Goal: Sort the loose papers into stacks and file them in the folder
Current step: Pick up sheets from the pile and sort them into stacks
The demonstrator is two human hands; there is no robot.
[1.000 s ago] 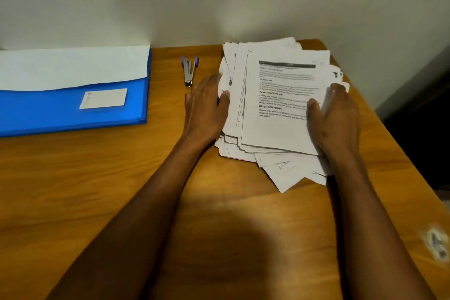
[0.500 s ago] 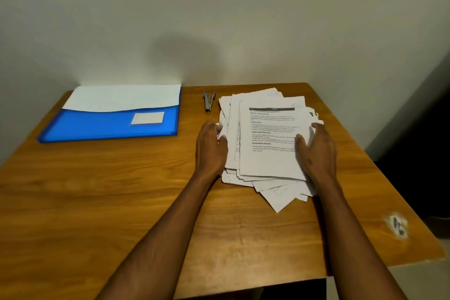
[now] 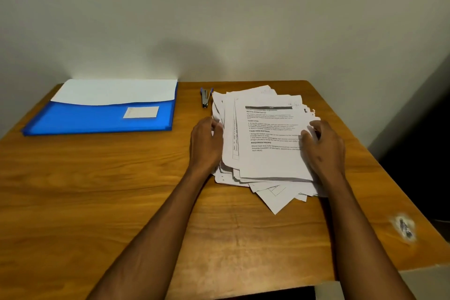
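So we've got the messy paper pile (image 3: 265, 143) bracketed: left hand (image 3: 205, 143) curled on its 9 o'clock edge, right hand (image 3: 325, 146) pinching the 3 o'clock edge. Long axis runs 12 to 6. Blue folder (image 3: 102, 117) lies at 9 o'clock on the tabletop (image 3: 97, 190), nearer our left hand.
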